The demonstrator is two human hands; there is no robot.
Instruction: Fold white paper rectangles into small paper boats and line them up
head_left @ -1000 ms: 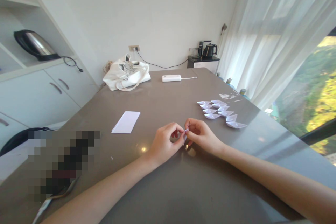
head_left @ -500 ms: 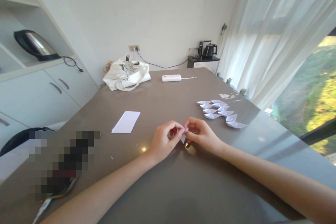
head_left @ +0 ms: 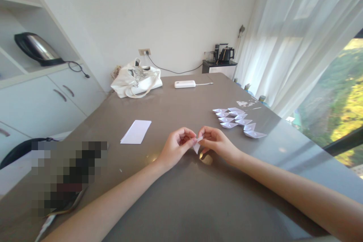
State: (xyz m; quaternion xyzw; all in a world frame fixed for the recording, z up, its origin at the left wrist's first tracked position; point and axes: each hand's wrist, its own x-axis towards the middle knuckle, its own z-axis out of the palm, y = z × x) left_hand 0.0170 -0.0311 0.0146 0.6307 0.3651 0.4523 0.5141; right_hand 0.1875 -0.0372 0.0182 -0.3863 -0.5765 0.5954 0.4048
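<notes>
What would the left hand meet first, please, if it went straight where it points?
Just past the folded paper it pinches, the left hand would probably meet the right hand, though depth is hard to judge.

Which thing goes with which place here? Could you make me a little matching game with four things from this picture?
Things:
1. Small folded paper
2. Stack of white paper
3. White paper boats
4. Silver-and-black kettle

Places:
A. On the table, to the left of the left hand
B. On a shelf at the far left of the picture
C. At the fingertips of both hands
D. On the table, ahead and to the right of the right hand

Pairs: 1-C, 2-A, 3-D, 4-B
</notes>
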